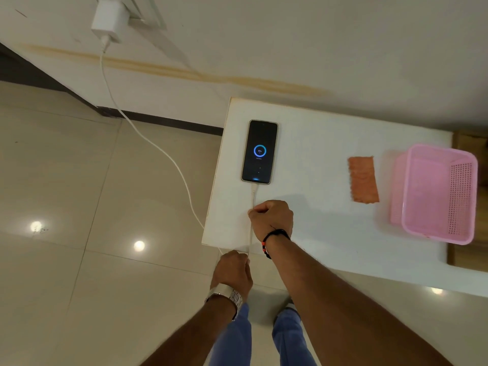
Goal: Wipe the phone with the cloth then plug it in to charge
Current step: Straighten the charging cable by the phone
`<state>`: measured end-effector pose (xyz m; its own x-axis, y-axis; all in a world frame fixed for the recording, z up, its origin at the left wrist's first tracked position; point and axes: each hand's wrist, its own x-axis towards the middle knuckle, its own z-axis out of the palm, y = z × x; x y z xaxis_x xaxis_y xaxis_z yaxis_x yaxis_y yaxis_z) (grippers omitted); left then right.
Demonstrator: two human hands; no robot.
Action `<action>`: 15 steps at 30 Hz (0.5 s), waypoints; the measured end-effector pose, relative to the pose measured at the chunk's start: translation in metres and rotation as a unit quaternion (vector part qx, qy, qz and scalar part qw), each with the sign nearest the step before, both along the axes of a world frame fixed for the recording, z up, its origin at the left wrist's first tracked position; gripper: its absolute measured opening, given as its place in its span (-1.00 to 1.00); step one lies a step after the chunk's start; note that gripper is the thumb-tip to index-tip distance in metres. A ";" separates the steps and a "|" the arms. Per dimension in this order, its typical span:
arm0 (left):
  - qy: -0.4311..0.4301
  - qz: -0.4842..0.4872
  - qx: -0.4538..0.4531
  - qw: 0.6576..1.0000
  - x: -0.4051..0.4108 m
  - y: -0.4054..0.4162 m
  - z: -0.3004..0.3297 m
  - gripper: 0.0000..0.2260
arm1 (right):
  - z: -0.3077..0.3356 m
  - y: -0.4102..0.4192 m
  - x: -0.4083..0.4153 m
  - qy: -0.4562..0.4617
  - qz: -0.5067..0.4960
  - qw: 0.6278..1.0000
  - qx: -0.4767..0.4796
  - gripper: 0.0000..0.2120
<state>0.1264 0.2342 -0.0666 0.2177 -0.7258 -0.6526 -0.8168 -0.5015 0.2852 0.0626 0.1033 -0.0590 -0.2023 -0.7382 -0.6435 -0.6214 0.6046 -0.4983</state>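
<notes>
Open table [311, 223] surface separates phone [259, 151], near the left edge, from cloth [363, 180] and pink basket [438, 192], right.

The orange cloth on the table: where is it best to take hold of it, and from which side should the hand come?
Pinch the near short edge of the orange cloth, coming from above on the person's side. It lies flat on the white table, so only an edge can be lifted. The pink basket stands close on its right; the near and left sides look free.
</notes>
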 end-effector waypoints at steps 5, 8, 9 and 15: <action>-0.002 -0.016 0.009 1.000 0.004 0.000 0.001 -0.73 | 0.005 -0.001 0.001 0.015 0.019 1.000 0.010 -0.91; 0.002 0.001 0.015 1.000 0.006 0.001 0.007 -0.63 | 0.013 -0.005 -0.005 -0.016 0.042 0.999 0.028 -0.82; 0.000 0.008 0.015 1.000 0.007 0.002 0.008 -0.60 | 0.016 -0.005 -0.008 -0.028 0.050 0.998 0.032 -0.79; -0.067 -0.009 0.009 0.998 0.016 -0.003 0.029 -0.62 | 0.035 0.002 -0.049 -0.080 0.028 0.996 -0.003 -0.77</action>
<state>0.1425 0.2310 -0.0376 0.2917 -0.7193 -0.6305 -0.8560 -0.4904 0.1636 0.0141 0.1053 -0.0245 -0.0566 -0.7494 -0.6597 -0.5670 0.5679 -0.5966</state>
